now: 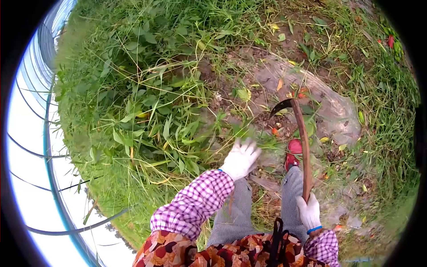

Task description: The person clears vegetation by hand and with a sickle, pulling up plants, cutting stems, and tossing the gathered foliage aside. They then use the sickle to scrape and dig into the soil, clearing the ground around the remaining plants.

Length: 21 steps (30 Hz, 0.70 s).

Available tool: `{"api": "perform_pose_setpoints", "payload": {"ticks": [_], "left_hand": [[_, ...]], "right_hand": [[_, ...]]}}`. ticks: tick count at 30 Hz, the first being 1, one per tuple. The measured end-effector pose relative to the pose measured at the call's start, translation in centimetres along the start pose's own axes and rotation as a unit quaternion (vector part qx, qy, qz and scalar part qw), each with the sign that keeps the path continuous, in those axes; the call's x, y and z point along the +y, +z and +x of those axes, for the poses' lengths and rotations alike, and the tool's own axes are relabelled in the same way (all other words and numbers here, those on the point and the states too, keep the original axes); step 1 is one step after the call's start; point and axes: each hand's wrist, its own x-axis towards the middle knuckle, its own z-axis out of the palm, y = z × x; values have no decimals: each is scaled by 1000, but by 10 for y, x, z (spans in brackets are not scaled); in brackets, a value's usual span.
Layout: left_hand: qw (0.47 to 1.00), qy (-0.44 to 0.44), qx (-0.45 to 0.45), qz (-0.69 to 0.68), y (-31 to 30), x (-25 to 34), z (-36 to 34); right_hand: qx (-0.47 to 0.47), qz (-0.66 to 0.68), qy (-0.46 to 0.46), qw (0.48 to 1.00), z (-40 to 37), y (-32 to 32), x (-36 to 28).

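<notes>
The sickle (302, 133) pairs a smooth wooden handle (306, 169) with a dark metal blade (281, 107). Both gloves (241, 159) are matt cloth, the checked sleeves (195, 202) too. The wrinkled film (331, 99) looks like glossy plastic; the red shoe (294, 147), perhaps rubber.

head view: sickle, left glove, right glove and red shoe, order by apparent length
1. Sickle, clearly longest
2. Left glove, slightly blurred
3. Right glove and red shoe, too alike to rank; the shoe is partly covered
</notes>
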Motion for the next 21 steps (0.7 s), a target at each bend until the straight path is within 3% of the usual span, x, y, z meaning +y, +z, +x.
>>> {"api": "perform_pose_setpoints", "payload": {"ticks": [2, 3, 4, 5, 7, 8, 10, 12, 14, 16, 20, 21], "left_hand": [[987, 28, -134, 86, 8, -29, 13], [959, 20, -245, 143, 13, -42, 19], [936, 6, -282, 211, 28, -64, 14], [905, -1, -322, 279, 41, -84, 9], [858, -83, -368, 348, 70, -140, -19], [854, -188, -388, 292, 59, -158, -35], [812, -395, -381, 200, 35, -193, -68], [768, -511, -343, 177, 15, -218, -113], [759, -536, -324, 181, 3, -231, -160], [758, -491, -372, 213, -3, -236, -207], [801, -463, -334, 180, 6, -218, -230], [797, -472, -326, 187, 18, -218, -235]], "right_hand": [[-5, -15, 8, 1000, -5, 9, -23], [-19, -5, 40, 999, -4, 15, -22], [-32, 5, 72, 997, -2, 20, -20], [-19, -48, 18, 998, 0, 24, -19], [-26, -59, 16, 998, 4, 26, -24], [-32, -70, 10, 997, 9, 29, -27], [-41, -51, 22, 998, 27, 36, -27], [-52, -33, 33, 998, 48, 45, -38], [-56, 5, 3, 998, 72, 58, -65], [-42, 4, -54, 998, 99, 79, -88], [-69, 44, -131, 988, 152, 129, -143], [-118, 114, -100, 981, 167, 147, -154]]}}
